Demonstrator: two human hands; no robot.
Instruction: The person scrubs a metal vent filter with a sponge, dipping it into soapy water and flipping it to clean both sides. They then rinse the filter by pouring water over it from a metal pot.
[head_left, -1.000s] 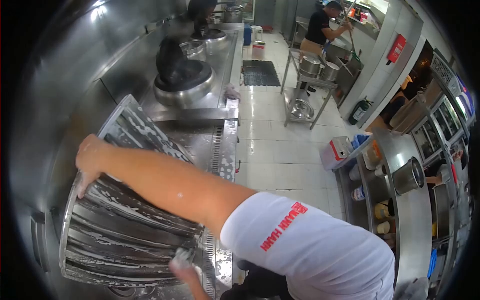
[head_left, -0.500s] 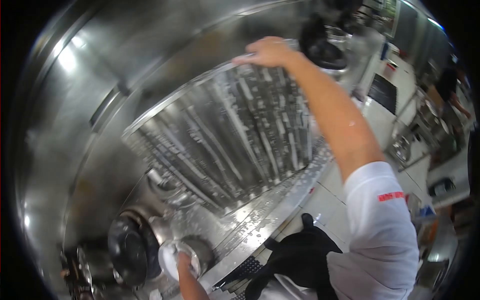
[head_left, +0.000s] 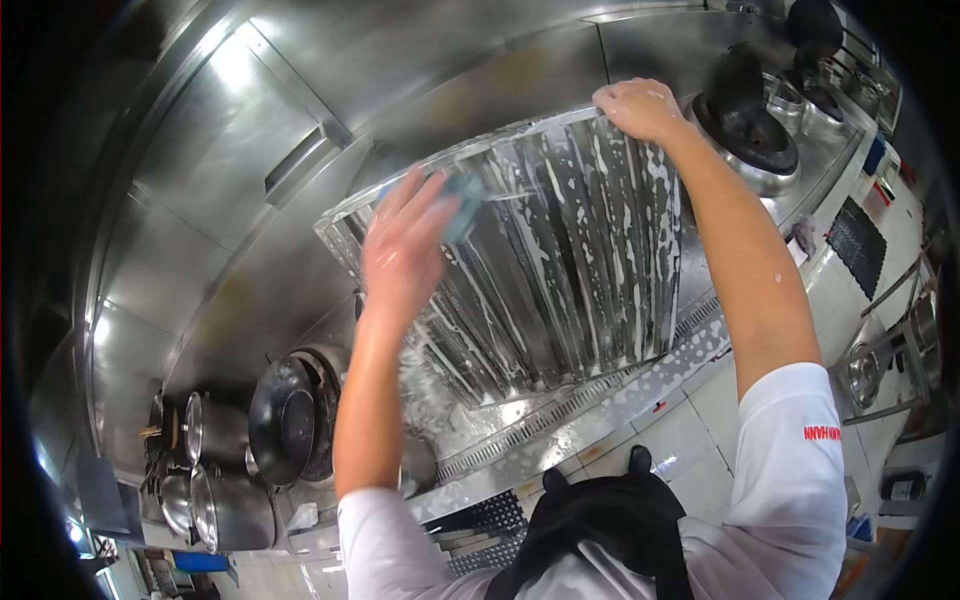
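Note:
A large metal hood filter (head_left: 560,240), ridged and streaked with white suds, is propped up on the steel counter. My right hand (head_left: 640,106), wet with foam, is closed over its top edge near the right corner. On the filter's upper left, my left hand (head_left: 402,245) presses a blue-green scouring pad (head_left: 463,208); hand and pad are blurred by motion. A metal pot (head_left: 416,466) stands below, mostly hidden behind my left forearm.
A black wok (head_left: 283,420) and several steel pots (head_left: 232,508) are at the lower left. Further burners with a dark wok (head_left: 745,130) sit to the upper right. A drain grate (head_left: 540,418) runs along the wet counter's front; tiled floor (head_left: 665,440) lies below.
My left hand has come up from the sudsy pot to the filter's upper left, now with the scouring pad. My right hand keeps its hold on the top edge. The view has shifted.

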